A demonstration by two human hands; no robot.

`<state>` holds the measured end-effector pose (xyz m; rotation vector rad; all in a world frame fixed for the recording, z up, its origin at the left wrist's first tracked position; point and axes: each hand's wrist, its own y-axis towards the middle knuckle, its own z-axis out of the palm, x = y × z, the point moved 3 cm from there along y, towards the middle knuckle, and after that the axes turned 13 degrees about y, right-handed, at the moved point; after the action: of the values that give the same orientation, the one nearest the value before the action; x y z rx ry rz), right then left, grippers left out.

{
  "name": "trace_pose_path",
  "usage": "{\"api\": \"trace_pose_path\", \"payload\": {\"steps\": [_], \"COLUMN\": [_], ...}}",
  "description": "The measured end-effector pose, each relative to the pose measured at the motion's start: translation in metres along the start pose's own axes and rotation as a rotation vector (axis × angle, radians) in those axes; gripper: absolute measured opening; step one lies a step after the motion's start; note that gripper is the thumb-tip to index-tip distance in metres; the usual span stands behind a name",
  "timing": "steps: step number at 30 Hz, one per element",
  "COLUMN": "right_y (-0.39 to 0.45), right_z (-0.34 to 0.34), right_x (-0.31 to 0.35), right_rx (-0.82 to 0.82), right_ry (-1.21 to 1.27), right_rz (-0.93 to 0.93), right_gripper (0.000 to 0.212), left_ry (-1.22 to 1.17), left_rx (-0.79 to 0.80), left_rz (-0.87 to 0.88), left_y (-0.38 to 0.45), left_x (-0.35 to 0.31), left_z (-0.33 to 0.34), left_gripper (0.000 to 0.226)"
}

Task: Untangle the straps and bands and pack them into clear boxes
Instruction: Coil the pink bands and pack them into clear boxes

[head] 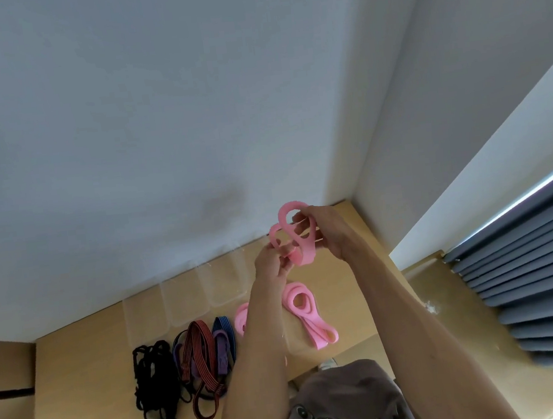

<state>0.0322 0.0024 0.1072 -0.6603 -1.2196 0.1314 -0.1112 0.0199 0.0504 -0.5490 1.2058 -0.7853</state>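
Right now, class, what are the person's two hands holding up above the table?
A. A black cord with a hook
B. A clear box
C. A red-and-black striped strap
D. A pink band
D: the left hand and right hand both grip a looped pink band in the air, while the black cord and striped strap lie on the table.

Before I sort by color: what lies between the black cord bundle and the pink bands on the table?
In the head view, red-and-black, purple and blue straps lie between the black cord bundle and pink bands.
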Motion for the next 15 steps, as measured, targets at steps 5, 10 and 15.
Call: {"api": "trace_pose_path", "payload": {"steps": [5,10,15], "right_y": [0.002,0.010,0.012], "right_z": [0.002,0.005,0.008], "right_x": [-0.005,-0.007,-0.001], "right_rx": [-0.117,-0.299,-0.356], "right_ry": [0.060,-0.051,-0.095], "right_rz": [-0.084,-0.183,-0.219], "right_gripper": [0.029,0.028,0.021], "left_ry": [0.231,0.309,0.443], "left_rx": [0.037,0.067,0.070], "left_rz": [0.291,0.433,0.548], "left_y": [-0.007,-0.013,-0.022], "left_x": [-0.027,-0.041,-0.050], "left_z": [0.013,0.021,0.019], "left_gripper": [0.026,0.024,0.039]}}
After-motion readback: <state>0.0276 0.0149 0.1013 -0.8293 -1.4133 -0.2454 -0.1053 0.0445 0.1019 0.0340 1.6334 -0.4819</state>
